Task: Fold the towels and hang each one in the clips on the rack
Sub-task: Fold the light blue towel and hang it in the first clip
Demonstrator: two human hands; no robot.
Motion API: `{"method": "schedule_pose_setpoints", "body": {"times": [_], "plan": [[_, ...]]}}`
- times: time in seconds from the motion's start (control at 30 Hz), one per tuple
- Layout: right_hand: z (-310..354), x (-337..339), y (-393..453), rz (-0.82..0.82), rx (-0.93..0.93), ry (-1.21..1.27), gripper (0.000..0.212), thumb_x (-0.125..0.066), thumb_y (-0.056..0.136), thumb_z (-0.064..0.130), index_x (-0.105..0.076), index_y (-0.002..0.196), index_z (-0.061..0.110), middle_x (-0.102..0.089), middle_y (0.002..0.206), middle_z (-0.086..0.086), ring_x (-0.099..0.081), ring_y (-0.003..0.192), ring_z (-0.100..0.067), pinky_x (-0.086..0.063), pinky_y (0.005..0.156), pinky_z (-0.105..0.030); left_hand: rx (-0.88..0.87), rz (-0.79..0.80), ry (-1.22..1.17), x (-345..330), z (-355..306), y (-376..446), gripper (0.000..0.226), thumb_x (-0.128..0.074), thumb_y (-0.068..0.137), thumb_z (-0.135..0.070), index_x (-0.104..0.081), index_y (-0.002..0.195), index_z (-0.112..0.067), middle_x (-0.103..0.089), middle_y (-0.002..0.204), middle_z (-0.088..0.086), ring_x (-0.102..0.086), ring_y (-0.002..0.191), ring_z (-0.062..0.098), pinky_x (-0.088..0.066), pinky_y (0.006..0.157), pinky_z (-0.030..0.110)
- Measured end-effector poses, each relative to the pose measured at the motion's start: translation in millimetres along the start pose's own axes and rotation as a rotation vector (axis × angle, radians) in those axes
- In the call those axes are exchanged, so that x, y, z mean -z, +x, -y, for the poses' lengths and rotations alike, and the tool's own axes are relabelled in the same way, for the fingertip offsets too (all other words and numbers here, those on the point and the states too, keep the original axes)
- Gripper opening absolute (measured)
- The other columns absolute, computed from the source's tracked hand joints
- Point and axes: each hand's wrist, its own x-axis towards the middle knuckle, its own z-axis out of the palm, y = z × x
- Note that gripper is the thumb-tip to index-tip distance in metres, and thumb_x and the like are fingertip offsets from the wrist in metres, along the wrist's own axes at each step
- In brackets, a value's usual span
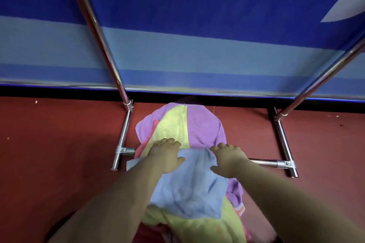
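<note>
While we are looking down at the floor (49, 134), a pile of towels is lying across the rack's (122, 136) low crossbar (262, 162). Blue towel (189, 189) is sitting on top, nearest us, over a yellow towel (173, 124) and a purple towel (205, 124). We are laying both hands flat on the far edge of the blue towel: left hand (166, 155) with fingers straight and spread, reaching onto the yellow towel, right hand (227, 159) likewise, fingertips touching the purple towel. Neither hand is curling around any cloth. The rack's two uprights are rising on either side of the pile, in front of a blue banner (197, 25). No clips are showing in this view.
</note>
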Motion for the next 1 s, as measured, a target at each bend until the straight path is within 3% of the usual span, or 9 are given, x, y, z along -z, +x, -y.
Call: {"method": "schedule_pose_setpoints", "body": {"times": [0.2,0.3,0.43,0.5,0.6,0.73,0.77,0.87,1.0], "plan": [[-1.4,-21.7,35.9,-0.001,-0.106,0.162,0.051,-0.041,0.093,0.043,-0.037,0.136,0.016,-0.045,0.137,-0.011,-0.045,0.124,-0.031,-0.035,0.101,-0.038,0.102,0.075,-0.282,-36.5,-8.4,27.7,0.057,-0.045,0.093,-0.044,-0.033,0.142,-0.017,-0.037,0.147,0.006,-0.036,0.135,0.025,-0.031,0.110,0.034],[1.9,-32.4,39.5,-0.106,-0.135,0.289,0.038,-0.040,0.095,0.036,-0.046,0.127,0.017,-0.054,0.130,-0.007,-0.052,0.117,-0.031,-0.039,0.093,-0.032,0.151,-0.005,-0.358,-50.7,-11.2,32.2,0.047,-0.050,0.092,-0.036,-0.043,0.135,-0.018,-0.050,0.138,0.006,-0.046,0.126,0.024,-0.037,0.103,0.031],[10.7,-46.0,37.8,-0.275,-0.179,0.535,0.026,-0.045,0.087,0.040,-0.061,0.106,0.036,-0.069,0.103,0.000,-0.061,0.099,-0.027,-0.044,0.083,-0.028,0.203,-0.083,-0.466,-50.6,-13.7,28.2,0.031,-0.054,0.091,-0.030,-0.058,0.119,-0.018,-0.064,0.120,0.005,-0.057,0.111,0.024,-0.044,0.091,0.029],[14.1,-46.4,34.0,-0.302,-0.192,0.808,0.020,-0.050,0.087,0.032,-0.065,0.100,0.028,-0.070,0.094,0.000,-0.062,0.087,-0.021,-0.045,0.078,-0.025,0.220,-0.094,-0.547,-43.7,-13.6,21.6,0.027,-0.057,0.090,-0.030,-0.061,0.113,-0.017,-0.066,0.113,0.004,-0.060,0.103,0.024,-0.046,0.084,0.028],[18.5,-28.5,15.6,-0.331,-0.145,1.068,0.009,-0.055,0.089,0.012,-0.064,0.093,0.013,-0.061,0.077,0.006,-0.052,0.066,-0.006,-0.037,0.057,-0.008,0.202,-0.092,-0.600,-25.6,-12.8,3.0,0.024,-0.060,0.088,-0.027,-0.063,0.109,-0.017,-0.066,0.106,0.004,-0.061,0.096,0.022,-0.043,0.073,0.023],[18.1,16.8,-26.7,-0.396,-0.019,1.117,0.021,-0.055,0.090,0.012,-0.054,0.074,0.025,-0.054,0.068,0.010,-0.046,0.058,-0.002,-0.038,0.058,-0.013,0.121,-0.134,-0.586,11.2,-17.4,-36.6,0.013,-0.061,0.087,-0.025,-0.064,0.097,-0.018,-0.060,0.080,-0.005,-0.052,0.069,0.010,-0.037,0.056,0.016],[17.8,28.3,-40.1,-0.409,0.014,1.115,0.020,-0.054,0.091,0.012,-0.054,0.075,0.025,-0.055,0.068,0.011,-0.047,0.058,-0.003,-0.039,0.059,-0.016,0.115,-0.150,-0.589,21.5,-19.6,-48.6,0.004,-0.062,0.086,-0.025,-0.063,0.088,-0.022,-0.056,0.074,-0.010,-0.050,0.066,0.008,-0.038,0.057,0.016],[20.9,57.7,-89.7,-0.472,0.128,1.114,0.018,-0.053,0.092,0.011,-0.055,0.078,0.022,-0.056,0.073,0.013,-0.049,0.058,-0.002,-0.038,0.058,-0.011,0.087,-0.188,-0.580,49.1,-26.4,-86.1,0.021,-0.064,0.083,-0.024,-0.052,0.068,-0.033,-0.055,0.068,-0.015,-0.053,0.069,0.009,-0.045,0.069,0.025],[32.8,87.0,-163.5,-0.565,0.255,0.942,0.012,-0.054,0.092,0.013,-0.057,0.083,0.020,-0.057,0.075,0.016,-0.054,0.064,0.000,-0.041,0.066,-0.015,-0.029,-0.159,-0.510,88.2,-40.7,-140.7,0.019,-0.065,0.082,-0.021,-0.052,0.073,-0.031,-0.054,0.069,-0.016,-0.049,0.061,-0.002,-0.040,0.063,0.014]]}}
